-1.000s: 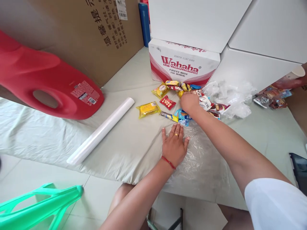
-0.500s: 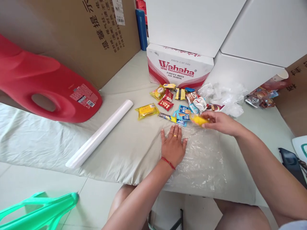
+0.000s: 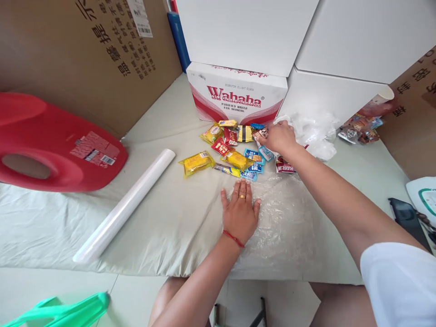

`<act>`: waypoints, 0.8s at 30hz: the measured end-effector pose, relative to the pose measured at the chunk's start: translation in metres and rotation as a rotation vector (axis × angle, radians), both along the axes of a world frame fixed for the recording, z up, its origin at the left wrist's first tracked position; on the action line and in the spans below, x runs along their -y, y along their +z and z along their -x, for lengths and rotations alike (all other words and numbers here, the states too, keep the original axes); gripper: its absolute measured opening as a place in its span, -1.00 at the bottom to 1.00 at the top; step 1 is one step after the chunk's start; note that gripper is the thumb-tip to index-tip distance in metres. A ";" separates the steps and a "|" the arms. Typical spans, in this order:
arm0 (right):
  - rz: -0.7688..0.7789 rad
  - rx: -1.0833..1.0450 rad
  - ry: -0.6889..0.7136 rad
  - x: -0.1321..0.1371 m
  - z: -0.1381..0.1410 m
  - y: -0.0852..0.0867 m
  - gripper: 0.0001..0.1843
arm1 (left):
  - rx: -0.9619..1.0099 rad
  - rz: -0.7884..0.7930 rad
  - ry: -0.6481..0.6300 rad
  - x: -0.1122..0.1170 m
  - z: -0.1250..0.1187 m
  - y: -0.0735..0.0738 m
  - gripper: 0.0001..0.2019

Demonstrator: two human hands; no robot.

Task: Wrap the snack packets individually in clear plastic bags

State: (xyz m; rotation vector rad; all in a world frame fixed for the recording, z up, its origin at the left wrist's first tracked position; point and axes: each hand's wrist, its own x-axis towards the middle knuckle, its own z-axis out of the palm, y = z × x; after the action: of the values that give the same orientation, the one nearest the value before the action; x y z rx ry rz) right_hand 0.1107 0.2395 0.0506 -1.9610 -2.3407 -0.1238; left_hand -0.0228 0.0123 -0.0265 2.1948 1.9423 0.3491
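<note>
My left hand (image 3: 240, 210) lies flat with spread fingers on a clear plastic sheet (image 3: 282, 227), just in front of a pile of wrapped snacks. My right hand (image 3: 279, 137) reaches over the pile's right side, its fingers bent down onto a brown-and-white packet (image 3: 260, 134). The fingertips are mostly hidden, so any grip is unclear. Below them lie a light-blue packet (image 3: 265, 153) and a dark red packet (image 3: 284, 165). A yellow snack packet (image 3: 237, 160) rests beside blue packets (image 3: 254, 156); another yellow packet (image 3: 196, 163) lies further left. Red packets (image 3: 221, 146) sit behind.
A white plastic roll (image 3: 126, 206) and a large red jug (image 3: 64, 145) are on the left. Behind the snacks stands a Wahaha carton (image 3: 238, 95). A crumpled clear bag (image 3: 316, 134) is right of the pile; a phone (image 3: 408, 222) lies far right.
My right hand has let go of the yellow packet, which now lies left of the blue packets, and moved up to the brown-and-white packet. My left hand stays flat. The view has shifted.
</note>
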 end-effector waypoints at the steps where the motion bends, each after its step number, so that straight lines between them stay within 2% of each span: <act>1: 0.027 0.039 -0.011 -0.009 0.004 -0.007 -0.36 | 0.001 0.001 0.000 0.000 0.000 0.000 -0.39; 3: 0.051 0.075 -0.003 -0.020 0.010 -0.019 -0.34 | 0.004 0.005 -0.004 0.000 0.001 0.000 -0.39; 5: 0.044 0.085 0.002 -0.023 0.013 -0.025 -0.44 | 0.007 0.010 -0.009 -0.001 0.001 -0.001 -0.39; 8: 0.063 0.113 -0.038 -0.018 0.015 -0.024 -0.63 | 0.002 0.019 -0.011 -0.001 0.001 -0.001 -0.39; 10: 0.004 0.128 -0.022 -0.010 0.017 -0.022 -0.64 | -0.003 0.020 -0.008 -0.001 0.001 -0.002 -0.39; 13: -0.125 0.128 0.197 -0.002 0.027 -0.024 -0.55 | -0.009 0.020 -0.013 -0.001 0.001 -0.002 -0.38; 16: -0.092 0.132 0.393 -0.007 0.041 -0.033 -0.53 | -0.010 0.026 -0.017 -0.001 0.001 -0.001 -0.38; 20: -0.048 0.047 0.354 -0.027 0.053 -0.039 -0.55 | -0.006 0.038 -0.012 -0.002 0.001 0.000 -0.38; 22: -0.076 -0.006 0.297 -0.028 0.052 -0.031 -0.56 | -0.004 0.042 -0.016 -0.002 0.001 0.000 -0.38; 24: -0.123 -0.186 0.237 -0.017 0.042 -0.018 -0.59 | -0.002 0.043 -0.022 -0.002 0.002 0.000 -0.38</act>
State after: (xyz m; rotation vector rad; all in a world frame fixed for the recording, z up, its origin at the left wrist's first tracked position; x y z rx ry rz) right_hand 0.0686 0.2569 0.0323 -1.5551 -2.3592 -0.0641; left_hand -0.0244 0.0141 -0.0268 2.1891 1.9065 0.2994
